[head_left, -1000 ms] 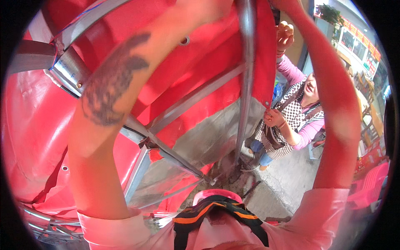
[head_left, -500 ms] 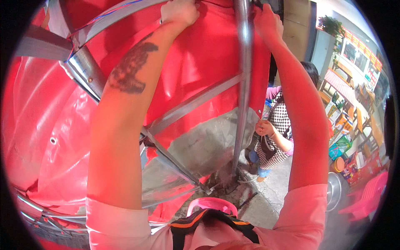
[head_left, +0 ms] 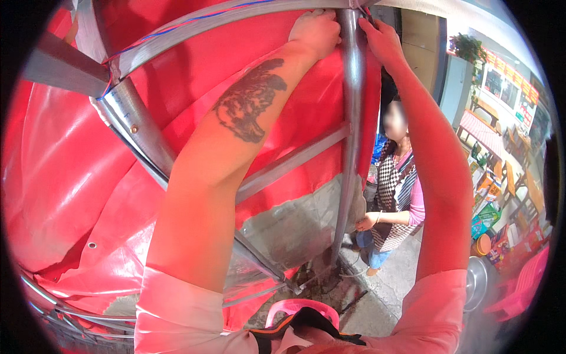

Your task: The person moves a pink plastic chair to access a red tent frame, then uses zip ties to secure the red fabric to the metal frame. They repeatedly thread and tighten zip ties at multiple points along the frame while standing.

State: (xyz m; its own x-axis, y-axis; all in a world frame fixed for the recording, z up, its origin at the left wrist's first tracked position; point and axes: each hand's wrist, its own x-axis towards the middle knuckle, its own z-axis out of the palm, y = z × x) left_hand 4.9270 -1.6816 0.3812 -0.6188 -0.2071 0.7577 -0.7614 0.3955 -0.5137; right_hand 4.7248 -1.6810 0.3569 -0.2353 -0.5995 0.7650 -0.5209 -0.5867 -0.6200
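Both my arms reach up to the top of an upright metal pole (head_left: 354, 88). My left hand (head_left: 316, 34) is closed just left of the pole, against a large red tarpaulin (head_left: 295, 94); what its fingers hold is hidden. On the pole's other side my right hand (head_left: 382, 38) is bent in a pinch by the tarpaulin's edge, around something small and dark that I cannot make out. A curved metal bar (head_left: 200, 26) with red and blue wires meets the pole above my hands. Lower down, a slanting brace (head_left: 295, 156) joins the pole.
Below right of the pole stands a person (head_left: 395, 183) in a checked apron, one hand at the tarpaulin's edge. A pink plastic stool (head_left: 303, 304) is beneath me. A thick metal tube (head_left: 132, 112) slants at left. Packages (head_left: 486, 218) and pink chairs (head_left: 522, 283) are at right.
My left hand has moved right along the tarpaulin to the pole. My right hand stays near the pole's top. The person below has turned, and their hand has shifted down a little.
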